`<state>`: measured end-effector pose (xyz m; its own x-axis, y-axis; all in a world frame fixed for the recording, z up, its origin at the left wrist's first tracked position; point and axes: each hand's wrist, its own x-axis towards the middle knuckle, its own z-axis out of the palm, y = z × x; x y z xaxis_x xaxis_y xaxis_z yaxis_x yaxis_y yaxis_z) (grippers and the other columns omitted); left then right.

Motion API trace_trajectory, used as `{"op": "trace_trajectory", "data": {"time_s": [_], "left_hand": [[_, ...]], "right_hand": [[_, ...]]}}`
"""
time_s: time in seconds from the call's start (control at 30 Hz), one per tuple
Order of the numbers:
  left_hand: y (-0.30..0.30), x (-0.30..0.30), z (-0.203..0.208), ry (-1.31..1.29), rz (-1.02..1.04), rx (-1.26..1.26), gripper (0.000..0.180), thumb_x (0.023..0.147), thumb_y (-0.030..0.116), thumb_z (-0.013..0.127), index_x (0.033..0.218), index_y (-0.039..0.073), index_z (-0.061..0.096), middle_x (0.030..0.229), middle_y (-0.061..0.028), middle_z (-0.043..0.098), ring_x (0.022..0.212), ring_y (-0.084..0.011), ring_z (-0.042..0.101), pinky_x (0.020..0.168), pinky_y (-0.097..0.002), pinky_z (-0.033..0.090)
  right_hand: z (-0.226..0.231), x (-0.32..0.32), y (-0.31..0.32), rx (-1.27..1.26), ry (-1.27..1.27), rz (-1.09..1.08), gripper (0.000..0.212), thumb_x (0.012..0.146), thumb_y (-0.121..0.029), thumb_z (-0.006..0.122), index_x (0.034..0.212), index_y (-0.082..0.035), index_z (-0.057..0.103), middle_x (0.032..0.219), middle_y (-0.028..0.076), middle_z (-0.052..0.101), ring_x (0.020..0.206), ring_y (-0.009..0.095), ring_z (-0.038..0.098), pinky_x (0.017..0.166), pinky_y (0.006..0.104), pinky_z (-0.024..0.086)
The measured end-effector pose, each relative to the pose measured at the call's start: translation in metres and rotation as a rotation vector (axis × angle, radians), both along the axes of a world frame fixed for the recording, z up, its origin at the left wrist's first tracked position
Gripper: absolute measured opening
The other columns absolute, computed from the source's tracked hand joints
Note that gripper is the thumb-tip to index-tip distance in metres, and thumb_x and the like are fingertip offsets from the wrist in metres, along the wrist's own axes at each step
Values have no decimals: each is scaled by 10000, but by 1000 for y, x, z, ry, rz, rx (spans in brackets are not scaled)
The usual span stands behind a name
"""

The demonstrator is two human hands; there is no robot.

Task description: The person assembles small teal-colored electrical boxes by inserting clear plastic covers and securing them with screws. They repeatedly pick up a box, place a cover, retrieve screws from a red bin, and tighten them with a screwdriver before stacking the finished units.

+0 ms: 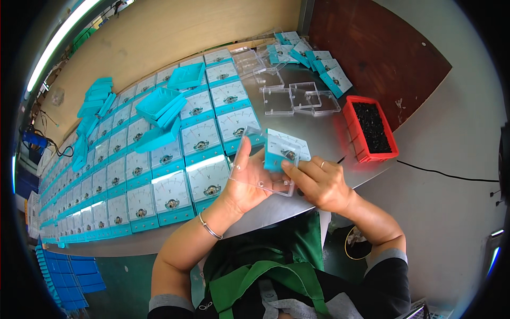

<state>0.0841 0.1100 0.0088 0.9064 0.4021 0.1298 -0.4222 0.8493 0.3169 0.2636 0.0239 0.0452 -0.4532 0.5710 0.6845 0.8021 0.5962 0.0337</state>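
Above the table's front edge, my left hand [246,187] is palm up with its thumb raised, closed on a transparent plastic cover [282,188]. My right hand [328,183] grips an analog panel meter [282,144] by its lower edge. This meter has a turquoise case, a white scale face and a small metal movement. It is tilted and overlaps the cover in the picture. Whether meter and cover touch, I cannot tell. Just left of my hands stand rows of similar meters [202,135], faces up.
Loose turquoise cases [159,103] lie on the meter rows. Transparent covers [277,101] and several more meters [336,80] lie at the back. A red bin [349,125] of small black parts stands at the right. A black cable [441,171] runs rightward.
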Motion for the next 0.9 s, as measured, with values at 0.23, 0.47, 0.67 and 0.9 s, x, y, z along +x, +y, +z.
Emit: {"op": "trace_trajectory", "data": {"time_s": [0.23,0.47,0.67,0.9], "left_hand": [[-39,-35,-10,529,345,188,385,899,172,572,1236,25,457,1118,-126,602,925,-241,641,707,-394,574],[-67,-54,-15,639,360,233,394,865,134,612,1196,-14,460,1075,-144,603,873,-241,648,657,-393,577],[-84,-62,-27,706,348,483,327,854,45,624,1148,-34,504,1042,-135,616,890,-226,642,681,-382,584],[-86,-61,-23,708,277,403,346,856,59,636,1164,-24,503,1044,-133,614,888,-224,642,659,-369,594]], "right_hand": [[0,24,-32,-609,1342,-118,182,860,-130,633,912,44,630,648,11,552,466,59,427,414,213,309],[-47,48,-15,-1406,1286,-246,254,848,-215,657,771,25,626,554,7,503,411,65,413,359,227,266],[-43,71,4,-925,450,-489,279,823,-221,665,730,40,634,553,112,590,467,175,532,489,321,450],[-21,56,26,-744,297,-150,335,787,-88,688,1117,-68,634,1001,115,615,737,178,620,628,312,490]]}}
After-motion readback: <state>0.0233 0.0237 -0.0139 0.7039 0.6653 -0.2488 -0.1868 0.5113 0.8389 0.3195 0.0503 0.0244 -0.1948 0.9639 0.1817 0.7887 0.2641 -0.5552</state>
